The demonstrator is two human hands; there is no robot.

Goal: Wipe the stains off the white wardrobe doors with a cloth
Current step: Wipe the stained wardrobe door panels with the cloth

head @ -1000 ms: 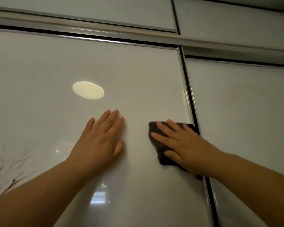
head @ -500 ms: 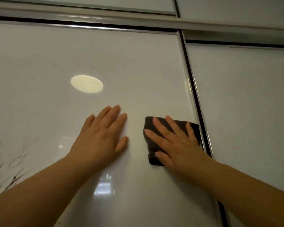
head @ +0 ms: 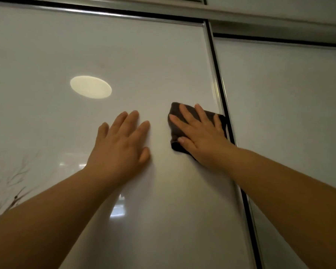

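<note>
A glossy white wardrobe door [head: 124,55] fills the left and middle of the head view. My right hand [head: 199,135] lies flat with spread fingers on a dark grey cloth [head: 174,131], pressing it against the door beside its right metal edge. My left hand [head: 122,145] rests flat and bare on the same door, just left of the cloth, with a narrow gap between them. A second white door [head: 283,105] lies to the right. No stains are clear to me on the surface.
A dark seam with a metal strip [head: 219,90] runs down between the two doors. A metal top rail [head: 105,11] crosses above. The door reflects an oval ceiling light [head: 90,86] and bears a faint bare-branch print [head: 6,191] at lower left.
My right hand has slid the cloth upward and a little right along the door's edge. The view has tilted down slightly. My left hand stays pressed in the same place.
</note>
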